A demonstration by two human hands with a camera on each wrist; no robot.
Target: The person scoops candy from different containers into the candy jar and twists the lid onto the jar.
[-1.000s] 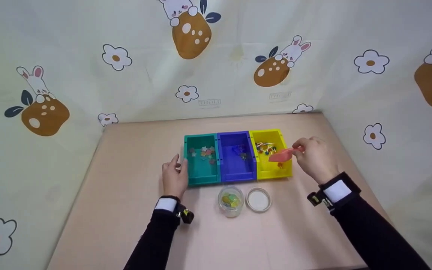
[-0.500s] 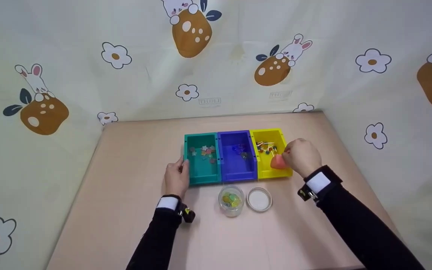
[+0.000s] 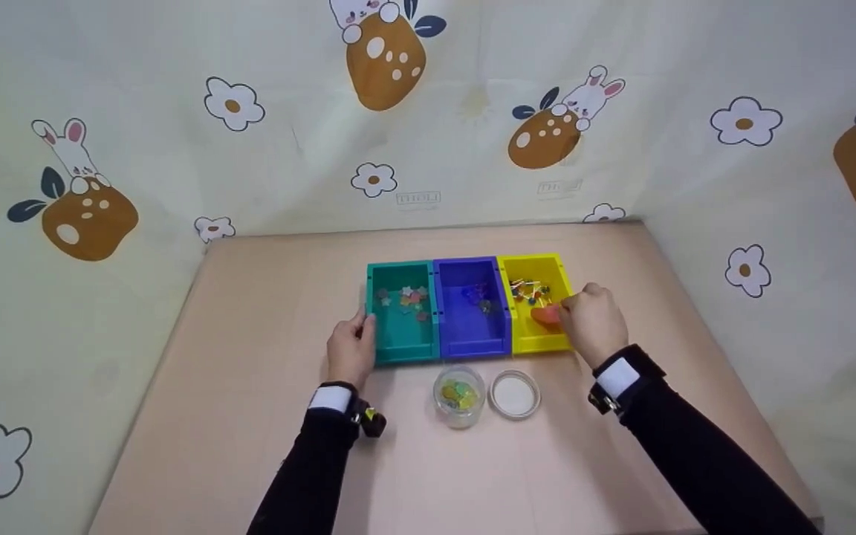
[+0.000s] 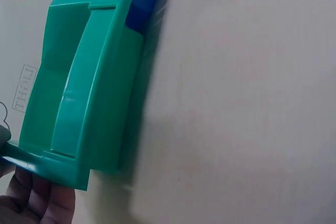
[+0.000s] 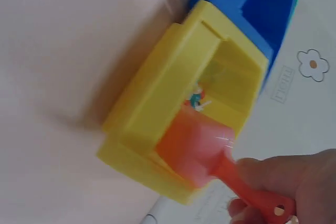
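Since a second ago, my right hand [image 3: 595, 323] has shifted left and the coral-pink plastic scoop [image 3: 545, 316] has dropped from the rim into the rectangular yellow plastic bin [image 3: 547, 345]; I judge that the work now centres there. My left hand [image 3: 350, 353] has closed on the near-left side of the rectangular teal plastic bin [image 3: 402, 334], which probably steadies the row.

Nearest me are the black sleeves [image 3: 305, 468], their weave too dark to read. Ahead, on the smooth beige table [image 3: 264, 312], stands a clear round jar [image 3: 459, 422] with glossy yellow and green pieces [image 3: 460, 394] inside; a flat, round, pale lid [image 3: 515, 394] lies just beside it.

Beyond these, the bins stand edge to edge. My left hand grips the teal wall between thumb and fingers; my right pinches the scoop's slim handle, pierced near its end. The blade is blurred, so I cannot tell whether it carries anything. Small pastel stars [image 3: 412, 296] lie in the teal bin, shiny blue bits [image 3: 476, 292] in the violet-blue plastic bin [image 3: 472, 334], and thin white sticks with coloured heads [image 3: 528, 291] in the yellow one.

Farthest hangs a creased, printed sheet [image 3: 287, 171].
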